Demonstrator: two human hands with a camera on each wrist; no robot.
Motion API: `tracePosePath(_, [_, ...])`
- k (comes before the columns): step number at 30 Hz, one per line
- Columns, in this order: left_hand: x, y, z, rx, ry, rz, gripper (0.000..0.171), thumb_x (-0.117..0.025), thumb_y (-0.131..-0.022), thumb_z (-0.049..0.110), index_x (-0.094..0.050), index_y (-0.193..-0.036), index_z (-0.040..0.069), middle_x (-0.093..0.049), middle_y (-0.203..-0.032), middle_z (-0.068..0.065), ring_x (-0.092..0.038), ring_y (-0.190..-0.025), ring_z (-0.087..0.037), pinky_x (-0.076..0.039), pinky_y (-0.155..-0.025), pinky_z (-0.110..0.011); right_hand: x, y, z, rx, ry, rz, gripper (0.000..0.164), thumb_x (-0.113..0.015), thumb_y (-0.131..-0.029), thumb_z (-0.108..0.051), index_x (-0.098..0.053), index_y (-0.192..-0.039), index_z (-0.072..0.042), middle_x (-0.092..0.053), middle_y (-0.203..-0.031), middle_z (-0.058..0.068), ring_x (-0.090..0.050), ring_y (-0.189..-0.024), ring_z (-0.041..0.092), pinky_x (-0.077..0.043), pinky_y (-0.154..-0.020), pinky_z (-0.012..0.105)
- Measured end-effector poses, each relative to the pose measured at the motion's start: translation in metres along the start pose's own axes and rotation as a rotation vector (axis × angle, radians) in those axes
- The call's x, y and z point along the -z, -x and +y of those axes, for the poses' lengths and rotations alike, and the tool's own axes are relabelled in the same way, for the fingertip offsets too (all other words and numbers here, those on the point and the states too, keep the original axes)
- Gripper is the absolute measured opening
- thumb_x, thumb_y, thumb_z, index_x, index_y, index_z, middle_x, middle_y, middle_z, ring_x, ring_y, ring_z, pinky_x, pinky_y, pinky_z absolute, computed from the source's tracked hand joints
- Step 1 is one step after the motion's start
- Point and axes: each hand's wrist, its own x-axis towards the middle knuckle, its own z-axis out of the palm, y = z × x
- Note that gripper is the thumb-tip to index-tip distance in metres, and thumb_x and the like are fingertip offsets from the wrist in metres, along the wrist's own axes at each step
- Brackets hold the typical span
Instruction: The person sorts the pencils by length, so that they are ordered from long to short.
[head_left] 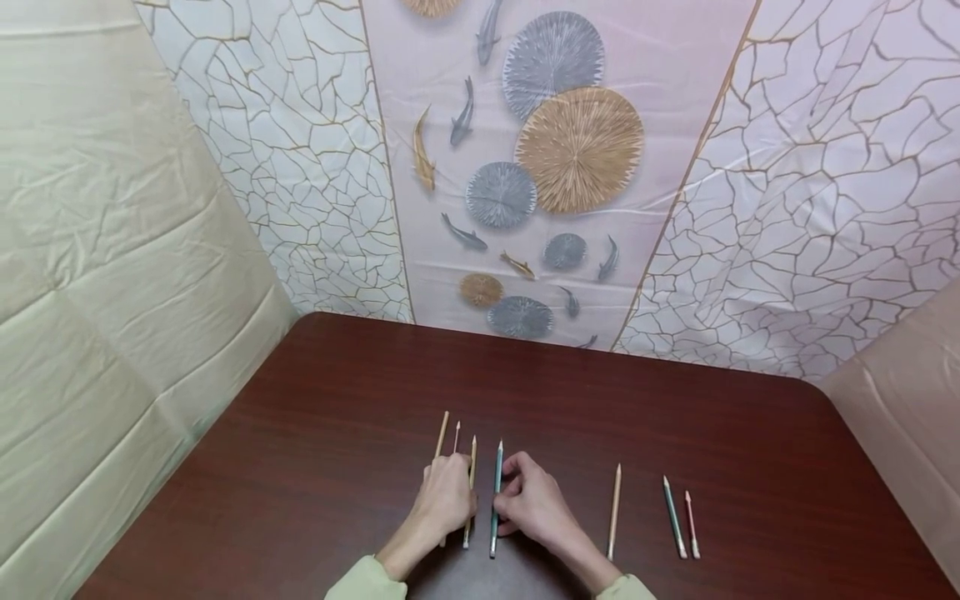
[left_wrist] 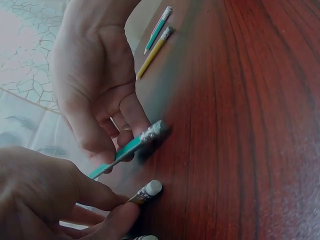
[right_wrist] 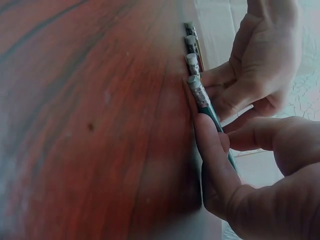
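In the head view my right hand (head_left: 534, 502) pinches a green pencil (head_left: 497, 492) between thumb and fingers. Its eraser end points toward me, and its sharpened tip points away. Just left of it, my left hand (head_left: 448, 493) pinches a yellow pencil (head_left: 473, 463) near its lower part. A pink pencil (head_left: 457, 435) and a light wood-coloured pencil (head_left: 442, 433) lie beyond and beside the left hand, partly hidden by it. From the left wrist, the green pencil (left_wrist: 131, 148) and the yellow pencil's white eraser (left_wrist: 153, 188) show close to the tabletop. The right wrist view shows several eraser ends lined up.
On the dark red-brown table (head_left: 360, 375), a wood-coloured pencil (head_left: 616, 510) lies right of my right hand. Farther right are another green pencil (head_left: 675, 518) and a short red pencil (head_left: 692, 525), side by side. A patterned cloth (head_left: 525, 167) hangs behind the table.
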Motion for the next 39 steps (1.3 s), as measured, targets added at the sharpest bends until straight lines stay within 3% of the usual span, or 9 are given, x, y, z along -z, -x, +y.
tracePosePath(9, [0.0, -0.001, 0.0, 0.011, 0.005, 0.003, 0.017, -0.068, -0.066, -0.009, -0.065, -0.077, 0.004, -0.051, -0.058, -0.002, -0.058, -0.059, -0.026, -0.048, -0.052, -0.038, -0.005, -0.005, -0.003, 0.011, 0.062, 0.0, 0.038, -0.059, -0.072, 0.01, -0.051, -0.109, 0.007, -0.059, -0.071, 0.01, -0.065, -0.049, 0.022, -0.055, -0.047, 0.036])
tracePosePath(25, [0.002, 0.0, -0.001, -0.028, 0.002, 0.024, 0.024, -0.068, -0.065, -0.007, -0.052, -0.064, 0.011, -0.046, -0.055, 0.002, -0.057, -0.057, -0.024, -0.048, -0.052, -0.038, -0.011, -0.011, -0.008, 0.045, 0.189, -0.004, 0.03, -0.062, -0.07, 0.006, -0.051, -0.098, 0.007, -0.06, -0.061, 0.003, -0.063, -0.042, 0.021, -0.051, -0.041, 0.033])
tracePosePath(39, [0.001, 0.0, -0.002, -0.013, 0.004, 0.006, 0.019, -0.068, -0.065, -0.006, -0.057, -0.067, 0.009, -0.047, -0.055, 0.002, -0.058, -0.058, -0.025, -0.048, -0.052, -0.037, -0.011, -0.013, -0.005, 0.032, 0.189, 0.004, 0.026, -0.063, -0.07, 0.007, -0.054, -0.095, 0.009, -0.061, -0.063, 0.005, -0.063, -0.042, 0.02, -0.051, -0.041, 0.033])
